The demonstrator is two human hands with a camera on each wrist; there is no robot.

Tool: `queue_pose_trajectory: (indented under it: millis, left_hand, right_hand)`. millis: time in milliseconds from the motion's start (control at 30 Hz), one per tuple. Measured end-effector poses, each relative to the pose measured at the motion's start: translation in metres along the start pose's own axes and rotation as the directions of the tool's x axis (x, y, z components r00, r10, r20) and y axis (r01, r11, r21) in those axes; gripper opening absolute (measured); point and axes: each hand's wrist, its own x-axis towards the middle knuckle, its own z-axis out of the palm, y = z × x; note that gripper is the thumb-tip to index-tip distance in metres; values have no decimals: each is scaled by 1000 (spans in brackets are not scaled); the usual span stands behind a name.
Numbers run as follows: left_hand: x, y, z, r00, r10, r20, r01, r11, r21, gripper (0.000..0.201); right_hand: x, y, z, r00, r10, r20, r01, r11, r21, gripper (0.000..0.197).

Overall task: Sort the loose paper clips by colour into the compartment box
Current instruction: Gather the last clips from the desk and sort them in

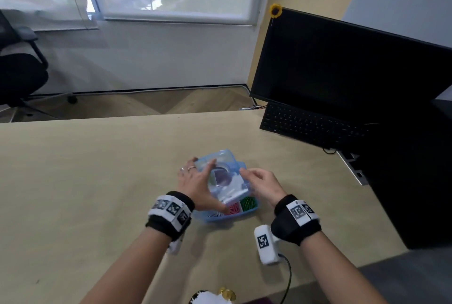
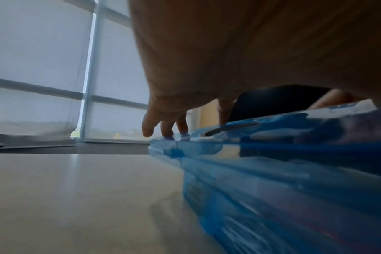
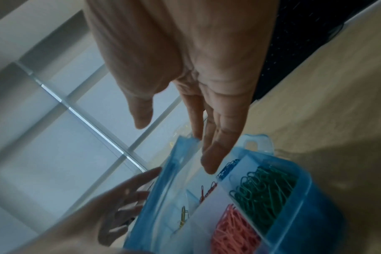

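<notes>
Left hand (image 1: 195, 182) on lid (image 1: 223, 176) | box (image 1: 247, 213) long axis runs away, tab far

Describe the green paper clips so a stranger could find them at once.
On the tan desk, find the blue compartment box between the two hands. The green paper clips fill its near right corner compartment, beside the pink clips; no other pile is green.

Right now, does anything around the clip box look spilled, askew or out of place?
The clear lid sits skewed over the blue compartment box, half covering it, with both hands on it. Green clips and pink clips lie in separate compartments. No spilled clips show on the desk.
</notes>
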Motion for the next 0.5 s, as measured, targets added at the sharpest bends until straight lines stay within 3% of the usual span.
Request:
queue_pose_trajectory:
  millis: [100,233,367,500]
  left_hand:
    - [-1,10,14,999,37,10,-37,999,4,140]
    - [-5,-1,13,1000,9,-20,-15,962,-273,139]
    - [-10,-19,18,988,-125,-89,55,831,-554,114]
    - [-12,-18,23,978,-164,-129,28,715,-698,84]
  right_hand:
    - [9,10,5,999,-9,-38,4,991,-132,40]
    - [12,21,1,991,60,-116,-47,993,107,38]
    - [13,28,-3,991,126,-45,-107,945,308,39]
    - [16,34,-4,992,128,-12,-115,923,366,41]
